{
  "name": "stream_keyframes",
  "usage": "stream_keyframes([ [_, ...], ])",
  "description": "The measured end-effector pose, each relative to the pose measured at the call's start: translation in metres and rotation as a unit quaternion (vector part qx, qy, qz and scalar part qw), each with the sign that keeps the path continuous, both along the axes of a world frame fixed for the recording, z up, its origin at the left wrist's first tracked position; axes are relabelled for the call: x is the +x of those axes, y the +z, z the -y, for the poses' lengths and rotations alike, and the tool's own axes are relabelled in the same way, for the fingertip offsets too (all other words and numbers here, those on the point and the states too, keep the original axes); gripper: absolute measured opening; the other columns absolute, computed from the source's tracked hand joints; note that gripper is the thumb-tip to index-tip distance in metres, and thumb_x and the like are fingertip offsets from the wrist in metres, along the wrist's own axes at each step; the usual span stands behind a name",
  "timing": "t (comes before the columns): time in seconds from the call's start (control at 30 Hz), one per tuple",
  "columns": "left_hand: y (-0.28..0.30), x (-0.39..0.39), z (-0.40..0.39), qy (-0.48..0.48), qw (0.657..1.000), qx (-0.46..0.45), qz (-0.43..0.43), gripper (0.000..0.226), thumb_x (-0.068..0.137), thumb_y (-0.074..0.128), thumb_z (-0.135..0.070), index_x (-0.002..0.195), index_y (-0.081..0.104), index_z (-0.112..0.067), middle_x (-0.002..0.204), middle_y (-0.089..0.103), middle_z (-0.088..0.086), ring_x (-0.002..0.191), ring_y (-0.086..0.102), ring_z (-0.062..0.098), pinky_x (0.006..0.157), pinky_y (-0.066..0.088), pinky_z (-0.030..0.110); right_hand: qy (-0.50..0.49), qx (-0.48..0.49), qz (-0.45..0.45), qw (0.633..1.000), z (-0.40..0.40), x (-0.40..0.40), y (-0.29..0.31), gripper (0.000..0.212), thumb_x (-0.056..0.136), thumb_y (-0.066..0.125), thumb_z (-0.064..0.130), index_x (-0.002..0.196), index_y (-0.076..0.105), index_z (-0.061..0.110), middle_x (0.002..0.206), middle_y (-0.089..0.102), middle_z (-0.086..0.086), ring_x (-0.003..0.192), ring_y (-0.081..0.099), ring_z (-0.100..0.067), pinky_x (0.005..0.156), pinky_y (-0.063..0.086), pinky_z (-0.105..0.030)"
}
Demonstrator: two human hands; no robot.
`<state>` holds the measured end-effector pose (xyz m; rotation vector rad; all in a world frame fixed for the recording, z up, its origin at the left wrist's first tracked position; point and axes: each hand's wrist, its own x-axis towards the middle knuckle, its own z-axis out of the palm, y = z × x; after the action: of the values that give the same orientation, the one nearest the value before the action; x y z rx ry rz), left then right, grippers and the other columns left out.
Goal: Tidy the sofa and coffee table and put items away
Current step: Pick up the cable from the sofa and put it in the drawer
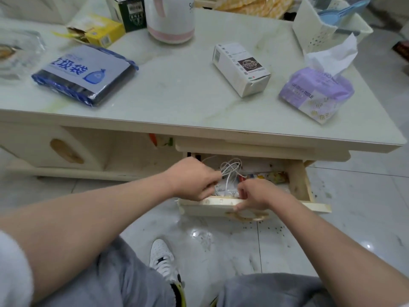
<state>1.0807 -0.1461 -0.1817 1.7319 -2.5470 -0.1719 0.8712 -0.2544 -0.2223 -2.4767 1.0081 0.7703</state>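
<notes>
Left hand [194, 178] pinching white cable [230, 169] inside drawer [301, 180]. Right hand [254, 196] curling over drawer's front edge, grip unclear. Table [177, 89] edge overhanging.

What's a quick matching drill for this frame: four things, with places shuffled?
Things:
1. cable
2. tissue pack
3. bag pack
4. kettle

Places:
A. left part of the tabletop, near the front edge
B. back of the tabletop, beside a dark box
C. in the open drawer, between the hands
D. right end of the tabletop, a sheet sticking up

Pairs: 1-C, 2-D, 3-A, 4-B
</notes>
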Motion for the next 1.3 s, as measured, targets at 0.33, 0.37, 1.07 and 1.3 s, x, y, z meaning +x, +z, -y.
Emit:
stream_keyframes([
  [0.33, -0.053, 0.005, 0.017, 0.298, 0.916, 0.27, -0.014, 0.024, 0.091, 0.064, -0.027, 0.103, 0.061, -0.006, 0.079, 0.068, 0.008, 0.08, 0.069, 0.027, 0.075, 0.057, 0.036, -0.003, -0.02, 0.027, 0.999, -0.004, -0.007, -0.004, 0.053, 0.07, 0.07, 0.071, 0.095, 0.06, 0.025, 0.091, 0.062, 0.007, 0.081, 0.054, -0.014, 0.064, 0.044, -0.031],
  [0.37, -0.052, 0.006, 0.019, 0.291, 0.917, 0.271, 0.005, 0.019, 0.089, 0.064, -0.021, 0.1, 0.063, -0.006, 0.079, 0.068, 0.009, 0.072, 0.066, 0.024, 0.072, 0.057, 0.036, -0.006, -0.015, 0.027, 1.0, -0.003, -0.007, -0.004, 0.052, 0.07, 0.071, 0.07, 0.095, 0.06, 0.025, 0.09, 0.062, 0.007, 0.08, 0.055, -0.014, 0.062, 0.042, -0.031],
  [1.07, -0.041, -0.023, 0.039, 0.306, 0.873, 0.301, -0.229, 0.031, 0.096, 0.061, -0.031, 0.116, 0.057, -0.008, 0.093, 0.068, 0.007, 0.072, 0.062, 0.017, 0.058, 0.051, 0.028, -0.028, -0.004, 0.033, 0.999, -0.004, -0.009, -0.009, 0.048, 0.071, 0.072, 0.066, 0.091, 0.059, 0.025, 0.084, 0.062, 0.009, 0.077, 0.057, -0.011, 0.072, 0.054, -0.034],
  [1.3, 0.032, -0.027, 0.04, 0.116, 0.977, -0.161, -0.073, 0.031, 0.093, 0.047, -0.046, 0.095, 0.068, -0.023, 0.091, 0.066, -0.004, 0.076, 0.063, 0.019, 0.057, 0.046, 0.03, -0.032, -0.099, 0.052, 0.993, -0.003, -0.011, -0.002, 0.058, 0.065, 0.068, 0.077, 0.093, 0.054, 0.028, 0.092, 0.06, 0.011, 0.083, 0.056, -0.011, 0.074, 0.052, -0.034],
])
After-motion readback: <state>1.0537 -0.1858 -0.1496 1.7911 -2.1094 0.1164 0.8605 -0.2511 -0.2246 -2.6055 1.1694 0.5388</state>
